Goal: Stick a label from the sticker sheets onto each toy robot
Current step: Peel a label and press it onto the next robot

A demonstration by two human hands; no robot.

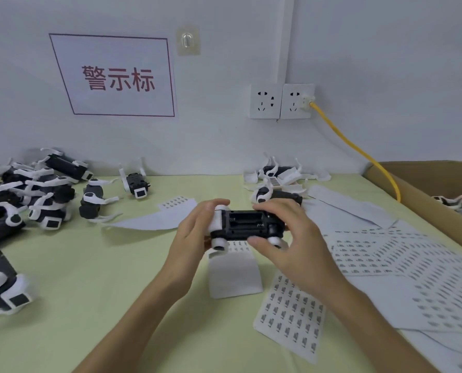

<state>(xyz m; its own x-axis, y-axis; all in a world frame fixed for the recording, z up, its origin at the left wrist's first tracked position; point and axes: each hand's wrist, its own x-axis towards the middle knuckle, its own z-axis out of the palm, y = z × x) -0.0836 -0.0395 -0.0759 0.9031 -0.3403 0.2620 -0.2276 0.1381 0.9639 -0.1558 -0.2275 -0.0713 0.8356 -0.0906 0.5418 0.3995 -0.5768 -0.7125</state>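
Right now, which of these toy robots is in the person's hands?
The belly-up toy robot at centre, gripped between left hand and right hand; the others lie untouched.

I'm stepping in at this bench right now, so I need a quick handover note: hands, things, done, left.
Left hand and right hand both grip one toy robot, underside up, above the table.
Sticker sheets lie under it and to its right.
Robot pile at the left, smaller group at the back, more in the cardboard box.
Done: cannot tell which are labelled.
Left: no label shows on the held one's underside; stick one, then continue.
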